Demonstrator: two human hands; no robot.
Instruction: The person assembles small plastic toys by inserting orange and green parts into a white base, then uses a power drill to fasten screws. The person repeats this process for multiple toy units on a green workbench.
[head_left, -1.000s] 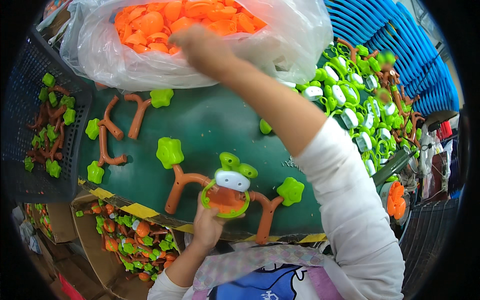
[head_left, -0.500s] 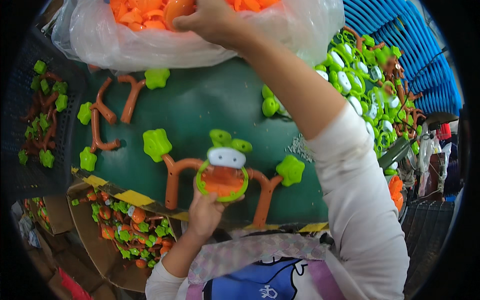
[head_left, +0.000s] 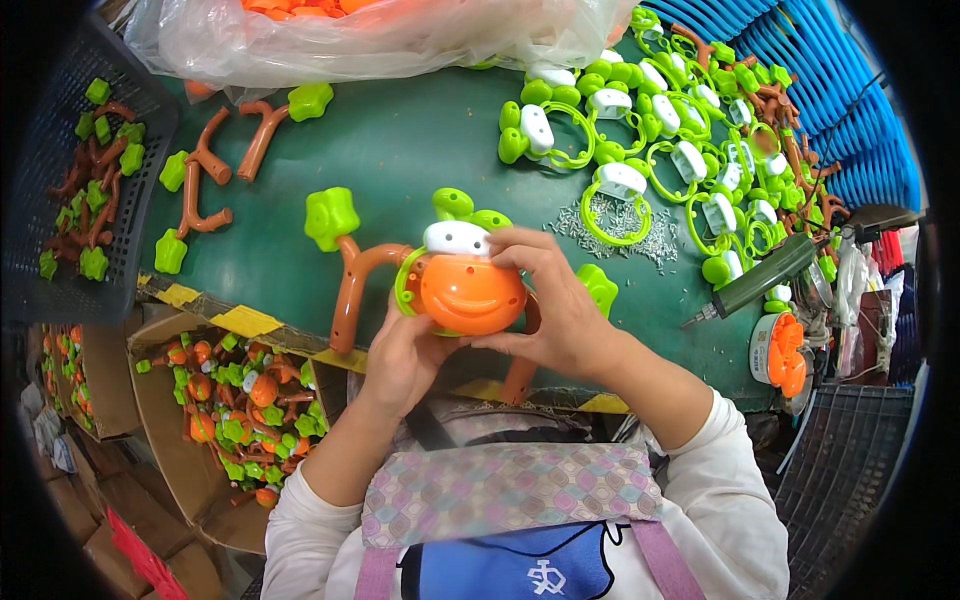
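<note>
A toy figure with a green ring [head_left: 406,285], green knobs on top and a white eye piece [head_left: 455,238] is held low in front of me. My left hand [head_left: 405,358] grips its lower left side, fingers closed. My right hand [head_left: 560,312] pinches a rounded orange shell [head_left: 470,297] with a moulded smile, which lies over the ring's front and sits slightly off to its right. From the figure's sides reach brown branch-shaped arms [head_left: 348,300], ending in a green star-like piece [head_left: 332,218] on the left and another [head_left: 598,290], partly hidden behind my right hand.
Loose branch arms [head_left: 190,200] lie at the left beside a dark crate [head_left: 150,120]. Green rings with white eye pieces [head_left: 688,160] pile up at right, near scattered screws [head_left: 650,245] and a green power screwdriver [head_left: 765,275]. A plastic bag [head_left: 400,50] of orange shells stands behind; a carton [head_left: 170,440] is below left.
My right hand has come back from the bag with an orange shell and now holds it against the ring. The ring's interior, visible before, is now covered.
</note>
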